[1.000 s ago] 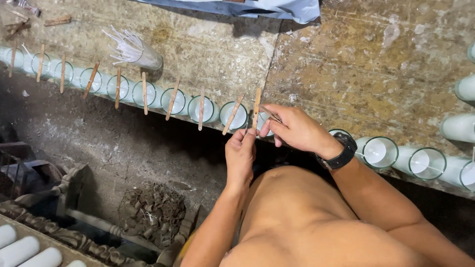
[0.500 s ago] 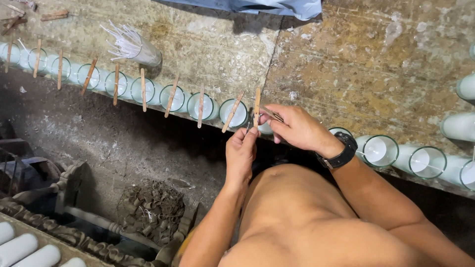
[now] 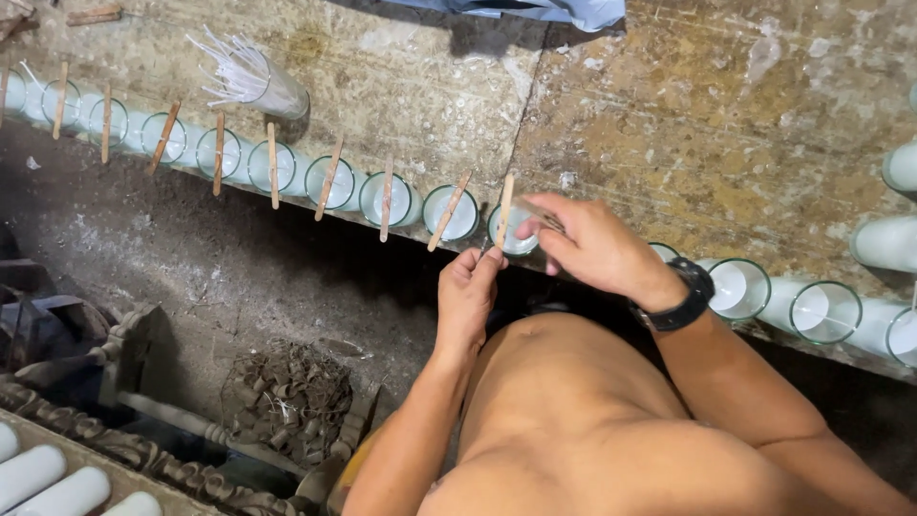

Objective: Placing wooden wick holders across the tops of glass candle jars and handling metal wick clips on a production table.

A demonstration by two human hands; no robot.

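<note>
A row of wax-filled glasses (image 3: 385,199) lines the edge of a stained worktable (image 3: 726,124), most with a wooden stick laid across the rim. My hands meet at one glass (image 3: 513,235). My left hand (image 3: 468,298) pinches the lower end of that glass's wooden stick (image 3: 504,208). My right hand (image 3: 585,244), with a black watch on the wrist, pinches a thin pale wick (image 3: 535,212) over the glass's mouth.
A cup of white wicks (image 3: 256,80) lies on its side behind the row. To the right stand glasses without sticks (image 3: 823,311). Below are a pile of brown scraps (image 3: 287,394), a carved wooden frame (image 3: 134,449) and white candles (image 3: 48,473). Blue cloth (image 3: 535,10) lies at the far edge.
Both hands stay at the same glass. My left hand has risen slightly toward the stick's lower end, and my right fingers have shifted a little over the glass.
</note>
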